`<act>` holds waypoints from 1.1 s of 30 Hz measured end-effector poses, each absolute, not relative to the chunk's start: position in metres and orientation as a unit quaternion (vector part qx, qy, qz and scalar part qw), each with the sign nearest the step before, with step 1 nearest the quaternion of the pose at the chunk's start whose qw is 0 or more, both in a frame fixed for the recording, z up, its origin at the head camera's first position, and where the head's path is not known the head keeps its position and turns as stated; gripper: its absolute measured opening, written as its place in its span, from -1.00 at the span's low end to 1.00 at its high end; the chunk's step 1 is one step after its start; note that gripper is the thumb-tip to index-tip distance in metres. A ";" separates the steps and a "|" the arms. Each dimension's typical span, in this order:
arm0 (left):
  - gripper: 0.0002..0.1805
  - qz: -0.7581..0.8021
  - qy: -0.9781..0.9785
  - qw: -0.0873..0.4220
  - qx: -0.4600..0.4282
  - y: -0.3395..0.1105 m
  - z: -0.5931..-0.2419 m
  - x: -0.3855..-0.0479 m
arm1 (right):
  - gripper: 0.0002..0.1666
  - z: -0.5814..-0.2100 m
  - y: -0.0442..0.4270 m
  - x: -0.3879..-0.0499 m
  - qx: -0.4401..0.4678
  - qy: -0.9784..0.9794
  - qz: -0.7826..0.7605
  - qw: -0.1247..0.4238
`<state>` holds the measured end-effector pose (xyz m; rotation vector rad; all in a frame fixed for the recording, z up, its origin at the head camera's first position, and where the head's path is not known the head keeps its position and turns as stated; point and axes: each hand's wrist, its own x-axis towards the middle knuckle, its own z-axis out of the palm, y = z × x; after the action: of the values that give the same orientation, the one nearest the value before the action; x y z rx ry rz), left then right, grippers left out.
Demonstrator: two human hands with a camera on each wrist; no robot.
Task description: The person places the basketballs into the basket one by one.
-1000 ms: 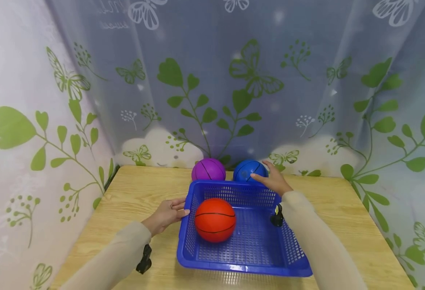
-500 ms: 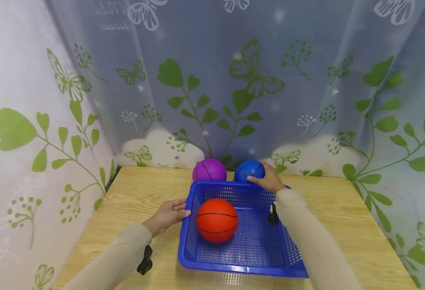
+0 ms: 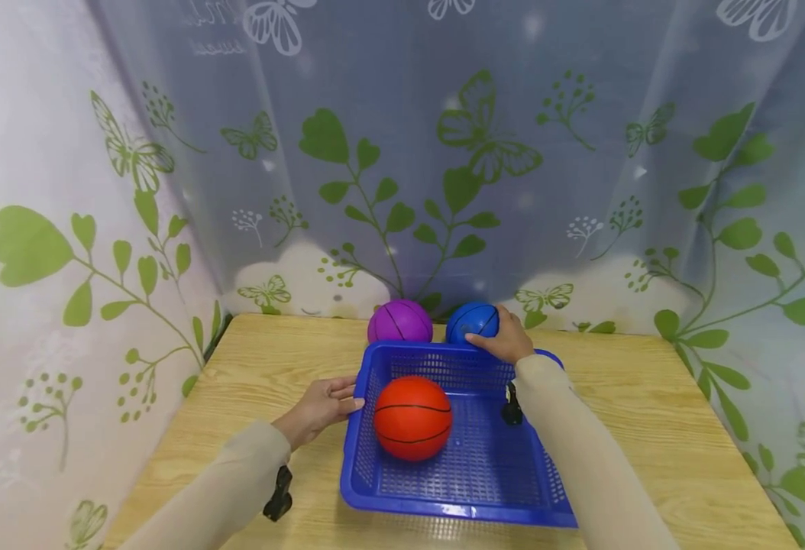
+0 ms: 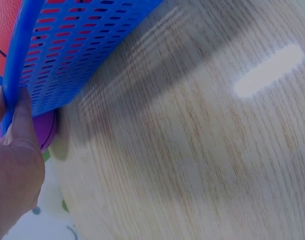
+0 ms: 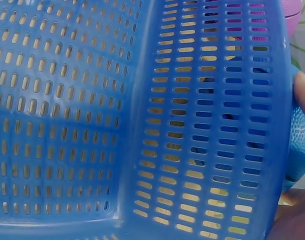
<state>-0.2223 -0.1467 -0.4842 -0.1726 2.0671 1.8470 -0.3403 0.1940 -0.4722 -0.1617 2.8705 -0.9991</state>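
Observation:
A blue plastic basket [image 3: 464,489] with slotted sides stands on the table, and a red toy basketball [image 3: 412,418] lies in its left part. My left hand [image 3: 320,411] pinches the basket's left rim; in the left wrist view the thumb is on one side of the rim and a finger on the other. Behind the basket, my right hand [image 3: 509,338] holds a blue toy basketball [image 3: 471,322] from its right side, thumb in front and fingers around the back. Part of that ball [image 5: 301,142] shows past the rim in the right wrist view.
A purple toy basketball [image 3: 399,322] sits behind the basket, left of the blue one. The wooden table [image 3: 272,351] runs back to a patterned curtain [image 3: 402,191], with more curtain on both sides. A dark device is strapped to each wrist.
My right hand has moved a little left and closed in around the blue basketball. The left hand stays at the basket's rim, and the view has shifted slightly.

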 end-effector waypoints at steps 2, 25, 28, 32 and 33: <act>-0.42 0.655 0.731 0.181 -0.058 -0.147 -0.484 -0.223 | 0.14 -0.472 0.194 -0.342 -0.053 0.944 -0.323 0.052; -0.43 0.656 0.733 0.171 -0.063 -0.146 -0.483 -0.224 | 0.17 -0.470 0.187 -0.342 -0.008 0.949 -0.313 0.026; -0.43 0.654 0.734 0.172 -0.062 -0.146 -0.484 -0.223 | 0.14 -0.473 0.188 -0.341 -0.008 0.946 -0.324 0.007; -0.42 0.653 0.735 0.174 -0.059 -0.147 -0.485 -0.222 | 0.12 -0.476 0.188 -0.343 -0.010 0.935 -0.353 -0.025; -0.42 0.653 0.735 0.173 -0.059 -0.148 -0.485 -0.222 | 0.11 -0.475 0.188 -0.344 -0.012 0.933 -0.359 -0.034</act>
<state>-0.2220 -0.1479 -0.4848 -0.1662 2.0839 1.8525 -0.3435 0.1881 -0.4755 -0.0375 2.9963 -1.1519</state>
